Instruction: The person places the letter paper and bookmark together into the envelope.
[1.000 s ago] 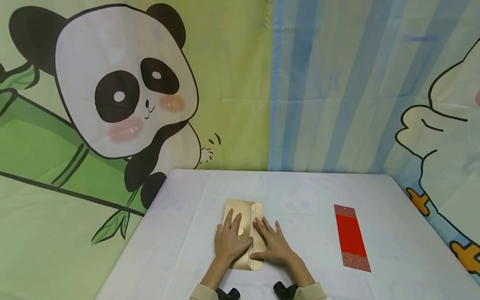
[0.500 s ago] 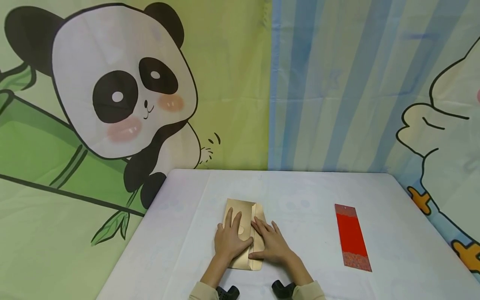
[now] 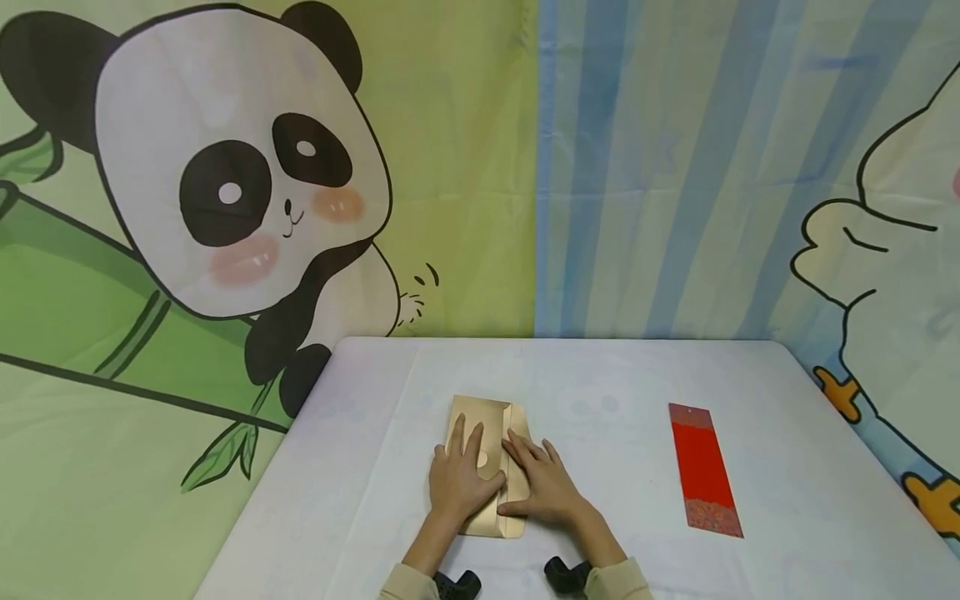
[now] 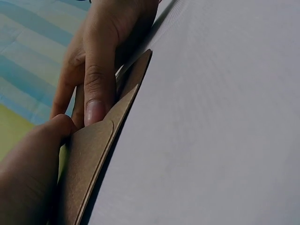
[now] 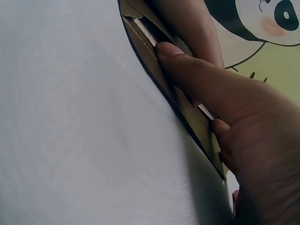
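Note:
A gold-brown paper envelope (image 3: 486,407) lies lengthwise on the white table, its long flap (image 3: 517,483) folded out to the right. On the envelope's body rests my left hand (image 3: 456,485), fingers straight and pointing away, thumb reaching to the crease. My right hand (image 3: 551,490) lies over the flap side, fingers extended, its thumb pointing left to the crease. A thin pale edge (image 5: 205,112) shows along the fold in the right wrist view. From the left wrist, the envelope's near end (image 4: 86,154) appears, with the right thumb (image 4: 96,105) pressing at the fold.
A red strip of card (image 3: 703,467) with patterned ends lies on the table to the right. Two black angled objects (image 3: 567,575) show by my wrists. Behind the white table (image 3: 600,375) hangs a cartoon panda curtain (image 3: 465,167).
My right hand has shifted slightly left over the flap, its fingers a little closer together. My left hand and the envelope stay nearly still. The head view has shifted slightly.

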Tool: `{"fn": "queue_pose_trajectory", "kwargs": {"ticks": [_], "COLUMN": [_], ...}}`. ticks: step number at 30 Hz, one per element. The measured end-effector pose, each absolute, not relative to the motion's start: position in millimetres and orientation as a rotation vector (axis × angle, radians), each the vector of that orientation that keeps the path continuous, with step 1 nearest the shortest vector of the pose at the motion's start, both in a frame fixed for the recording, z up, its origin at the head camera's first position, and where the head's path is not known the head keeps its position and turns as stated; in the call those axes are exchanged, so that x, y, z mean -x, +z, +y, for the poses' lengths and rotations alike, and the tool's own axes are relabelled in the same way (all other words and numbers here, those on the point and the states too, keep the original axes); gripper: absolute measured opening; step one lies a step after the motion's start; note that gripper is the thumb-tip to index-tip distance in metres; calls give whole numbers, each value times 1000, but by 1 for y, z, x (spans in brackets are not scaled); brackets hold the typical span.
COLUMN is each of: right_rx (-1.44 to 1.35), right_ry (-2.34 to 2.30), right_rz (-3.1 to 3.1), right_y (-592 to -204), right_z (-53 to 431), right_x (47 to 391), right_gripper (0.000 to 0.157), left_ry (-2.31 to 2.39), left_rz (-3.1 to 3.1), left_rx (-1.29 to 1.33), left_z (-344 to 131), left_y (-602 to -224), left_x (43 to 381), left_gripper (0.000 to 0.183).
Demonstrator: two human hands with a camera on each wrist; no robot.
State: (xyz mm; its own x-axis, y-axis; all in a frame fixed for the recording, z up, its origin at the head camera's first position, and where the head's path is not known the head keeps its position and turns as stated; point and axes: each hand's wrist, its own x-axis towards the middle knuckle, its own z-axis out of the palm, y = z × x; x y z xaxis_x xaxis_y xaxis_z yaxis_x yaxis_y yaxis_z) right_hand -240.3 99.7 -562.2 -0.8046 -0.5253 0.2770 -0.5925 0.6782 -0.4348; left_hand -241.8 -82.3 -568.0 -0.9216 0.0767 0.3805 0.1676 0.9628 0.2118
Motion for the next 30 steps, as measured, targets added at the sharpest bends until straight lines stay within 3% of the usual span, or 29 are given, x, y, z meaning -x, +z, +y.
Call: {"fn": "queue_pose_trajectory", "kwargs": {"ticks": [18,23,27,30], "right_rx": [-915,-822,-676,-455], "right_ry": [919,1133,886,695], "right_rz": [-2724,-2619,-2449,-2428], "right_y": [-561,-557,-552,-550], "right_z": [103,132,183,230], "right_x": [239,236,239,238], "right_gripper": [105,84,60,51], "left_ry": [-363,-384,-399,-414], "left_rz": [-2726,-2722,-2736,-2742], "left_rx": [180,170,160,160], "left_z": [-82,-82,-82,-83], "left_y": [-571,-572,-572,-571], "left_x": [244,243,243,242], "left_gripper": [86,86,86,87]}}
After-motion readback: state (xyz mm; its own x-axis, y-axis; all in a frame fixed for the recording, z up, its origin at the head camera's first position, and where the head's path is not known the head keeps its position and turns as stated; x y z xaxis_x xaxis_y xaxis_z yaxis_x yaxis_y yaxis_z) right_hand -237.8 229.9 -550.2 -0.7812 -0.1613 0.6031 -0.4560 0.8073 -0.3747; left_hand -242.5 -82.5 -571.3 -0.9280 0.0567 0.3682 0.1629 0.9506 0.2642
